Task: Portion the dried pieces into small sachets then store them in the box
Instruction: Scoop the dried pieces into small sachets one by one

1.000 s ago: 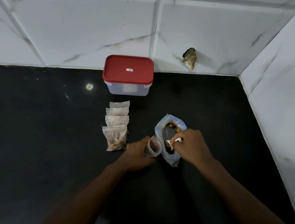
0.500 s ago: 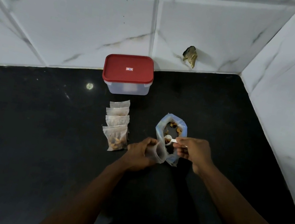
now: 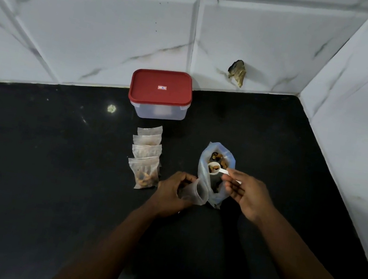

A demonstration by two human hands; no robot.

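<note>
So my right hand (image 3: 245, 196) is pinching the handle of the little white scoop (image 3: 219, 170) between thumb and fingertips. It's loaded with dried pieces (image 3: 217, 157) and hanging right over the mouth of the big bag (image 3: 203, 167), mid-frame. My left hand (image 3: 174, 192) has its fingers (image 3: 187, 179) curled round an empty sachet (image 3: 199, 191) to keep the mouth open, just left of the bag and about touching it.

What worries me:
- The sachet is floppy. If I squeeze a bit harder the mouth folds shut and the scoop dumps over the rim.
- The bench (image 3: 28, 162) is black and the pieces are dark, so anything spilled will be a pain to find.
- Nothing is holding the bag up. One nudge from either wrist on the way across could tip it.
- If I tilt the scoop before it's over the sachet, bits slide off.

The filled sachets (image 3: 147, 157) sit in a row left of centre. The box (image 3: 158, 110) is above them by the wall with its lid (image 3: 161, 87) on, so nothing is stored yet.
</note>
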